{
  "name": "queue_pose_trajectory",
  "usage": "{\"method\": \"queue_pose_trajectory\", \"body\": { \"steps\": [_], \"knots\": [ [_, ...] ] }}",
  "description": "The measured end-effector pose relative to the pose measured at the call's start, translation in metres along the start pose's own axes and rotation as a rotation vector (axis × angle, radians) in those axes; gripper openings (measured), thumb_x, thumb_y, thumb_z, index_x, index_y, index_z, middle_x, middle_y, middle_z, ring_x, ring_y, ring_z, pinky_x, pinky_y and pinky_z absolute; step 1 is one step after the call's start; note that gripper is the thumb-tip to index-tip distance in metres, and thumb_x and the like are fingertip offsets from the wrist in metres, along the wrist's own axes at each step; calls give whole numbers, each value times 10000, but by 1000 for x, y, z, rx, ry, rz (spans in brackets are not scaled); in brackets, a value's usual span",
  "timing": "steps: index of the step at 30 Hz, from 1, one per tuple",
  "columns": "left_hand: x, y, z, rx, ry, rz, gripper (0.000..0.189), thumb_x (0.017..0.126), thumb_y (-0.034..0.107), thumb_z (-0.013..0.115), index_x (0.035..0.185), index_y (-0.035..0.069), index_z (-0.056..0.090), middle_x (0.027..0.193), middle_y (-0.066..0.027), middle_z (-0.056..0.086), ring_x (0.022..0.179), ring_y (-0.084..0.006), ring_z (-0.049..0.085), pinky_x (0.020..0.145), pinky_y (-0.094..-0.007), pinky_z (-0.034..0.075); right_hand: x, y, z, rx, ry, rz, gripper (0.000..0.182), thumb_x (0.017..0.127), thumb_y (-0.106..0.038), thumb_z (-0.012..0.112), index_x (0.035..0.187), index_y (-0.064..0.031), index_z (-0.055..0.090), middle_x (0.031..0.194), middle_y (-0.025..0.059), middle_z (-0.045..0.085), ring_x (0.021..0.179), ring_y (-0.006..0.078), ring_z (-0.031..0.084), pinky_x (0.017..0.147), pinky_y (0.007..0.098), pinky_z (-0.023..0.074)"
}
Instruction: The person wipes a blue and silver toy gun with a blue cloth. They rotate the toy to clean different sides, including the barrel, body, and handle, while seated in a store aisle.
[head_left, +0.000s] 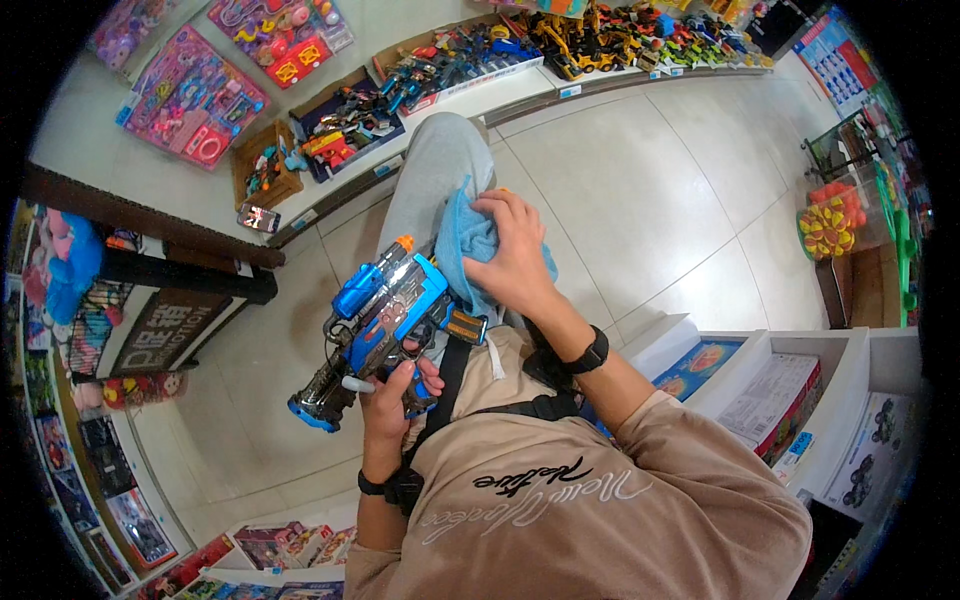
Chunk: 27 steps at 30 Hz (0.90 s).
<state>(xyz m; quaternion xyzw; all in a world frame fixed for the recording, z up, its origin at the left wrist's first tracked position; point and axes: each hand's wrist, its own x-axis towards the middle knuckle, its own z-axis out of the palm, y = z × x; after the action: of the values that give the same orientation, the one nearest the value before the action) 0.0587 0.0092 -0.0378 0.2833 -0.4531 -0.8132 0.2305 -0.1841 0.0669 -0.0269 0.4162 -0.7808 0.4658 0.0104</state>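
Observation:
A blue and black toy gun (390, 319) with an orange tip is held across my lap. My left hand (401, 382) grips it around its handle. Its muzzle end points up the view, and the dark butt with a blue rim lies to the left of my left hand. In my right hand (514, 247) is a crumpled light-blue cloth (457, 247), bunched between thumb and fingers just right of the toy. A bit of orange shows behind those fingers, and what it belongs to is hidden. My grey-trousered knee (442, 150) is beneath the cloth.
Ahead runs a low white shelf (517, 90) with boxes of small toys and toy vehicles (600, 41). A phone (259, 218) rests near its left end, by a wooden crate (262, 169). Shelving with boxed toys (772, 397) stands close on my right. Tiled floor (637, 180) lies between.

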Motion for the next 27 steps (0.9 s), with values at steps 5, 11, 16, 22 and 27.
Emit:
{"method": "queue_pose_trajectory", "body": {
  "steps": [5, 11, 16, 22, 27],
  "knots": [
    [-1, 1, 0, 14, 0, 5, 323, 901, 176, 595, 1165, 13, 506, 837, -168, 644, 646, -238, 659, 560, -342, 571, 1, -3, -2, -17, 21, 16, 580, 588, -268, 752, 1104, -89, 557, 1200, 96, 511, 1120, 347, 438, 929, 457, 334],
    [-2, 0, 0, 62, -4, 13, 317, 899, 170, 598, 1161, 6, 524, 841, -165, 645, 651, -240, 660, 566, -340, 573, 5, -2, 1, -108, 31, 30, 538, 615, -286, 743, 1075, -74, 562, 1135, 121, 510, 1062, 339, 445, 882, 456, 340],
    [-2, -1, 1, 32, 0, -1, 330, 899, 178, 599, 1169, 6, 519, 843, -160, 646, 655, -236, 661, 568, -338, 572, 4, 3, 4, -125, 14, -50, 515, 655, -259, 711, 1098, -50, 553, 1150, 145, 503, 1065, 357, 440, 909, 466, 361],
    [-3, 1, 2, 2, 21, -24, 325, 903, 179, 591, 1169, 8, 515, 837, -156, 646, 651, -229, 658, 569, -334, 566, 3, 17, -5, 18, -84, -142, 566, 658, -226, 690, 1166, -33, 531, 1214, 164, 483, 1117, 388, 423, 991, 459, 360],
    [-2, 4, 5, 36, 15, -4, 317, 900, 174, 589, 1158, 5, 517, 829, -158, 644, 648, -229, 653, 565, -338, 558, 4, 21, -10, 18, -130, -116, 611, 619, -238, 711, 1170, -44, 533, 1225, 150, 480, 1134, 375, 415, 999, 456, 347]
  ]
}}
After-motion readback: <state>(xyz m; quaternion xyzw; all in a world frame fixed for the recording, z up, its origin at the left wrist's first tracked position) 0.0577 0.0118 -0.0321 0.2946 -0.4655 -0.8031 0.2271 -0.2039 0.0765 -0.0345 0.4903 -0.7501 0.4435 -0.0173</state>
